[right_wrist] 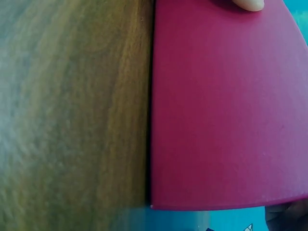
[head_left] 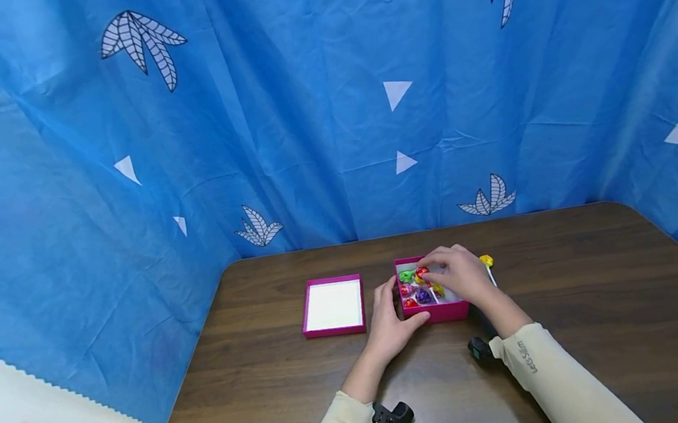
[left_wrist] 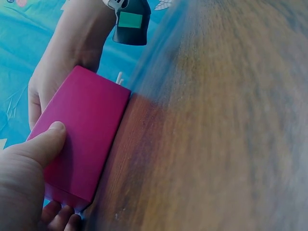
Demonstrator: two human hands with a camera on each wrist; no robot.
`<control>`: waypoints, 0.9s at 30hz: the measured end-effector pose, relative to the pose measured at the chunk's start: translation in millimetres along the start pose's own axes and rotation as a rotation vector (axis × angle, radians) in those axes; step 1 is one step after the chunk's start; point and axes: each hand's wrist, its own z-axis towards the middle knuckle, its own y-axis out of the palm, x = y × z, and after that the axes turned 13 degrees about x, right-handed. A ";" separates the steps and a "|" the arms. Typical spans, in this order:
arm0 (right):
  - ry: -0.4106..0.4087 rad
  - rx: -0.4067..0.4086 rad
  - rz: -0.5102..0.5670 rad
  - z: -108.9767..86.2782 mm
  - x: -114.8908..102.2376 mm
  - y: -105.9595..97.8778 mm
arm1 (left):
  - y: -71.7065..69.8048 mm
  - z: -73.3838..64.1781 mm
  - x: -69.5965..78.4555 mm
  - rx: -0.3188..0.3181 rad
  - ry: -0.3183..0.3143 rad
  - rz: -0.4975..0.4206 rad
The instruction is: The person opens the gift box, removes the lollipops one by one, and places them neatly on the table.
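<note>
A magenta box point(head_left: 445, 312) without its lid stands on the table, holding several wrapped lollipops, among them a green one point(head_left: 406, 276) and a purple one point(head_left: 423, 296). My left hand point(head_left: 388, 328) grips its left front corner, thumb on the front wall and fingers along the left side, as the left wrist view also shows. Reaching in over the right side, my right hand point(head_left: 460, 274) pinches a red and yellow lollipop point(head_left: 422, 272) between thumb and forefinger. The right wrist view shows mainly the box's magenta wall point(right_wrist: 226, 110).
Left of the box lies a square magenta lid point(head_left: 332, 304), its white inside facing up. A yellow lollipop point(head_left: 486, 261) with a white stick lies on the brown wooden table point(head_left: 609, 320), just right of the box. A blue patterned curtain point(head_left: 314, 102) hangs behind the table.
</note>
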 end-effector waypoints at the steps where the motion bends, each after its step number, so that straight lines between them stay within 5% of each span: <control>1: 0.002 0.010 0.010 0.1 0.4 -0.2 | 0.2 0.1 0.1 0.001 0.000 0.000; 27: 0.070 0.203 0.264 -8.0 7.1 -27.4 | 2.9 -2.6 3.3 0.017 -0.013 -0.010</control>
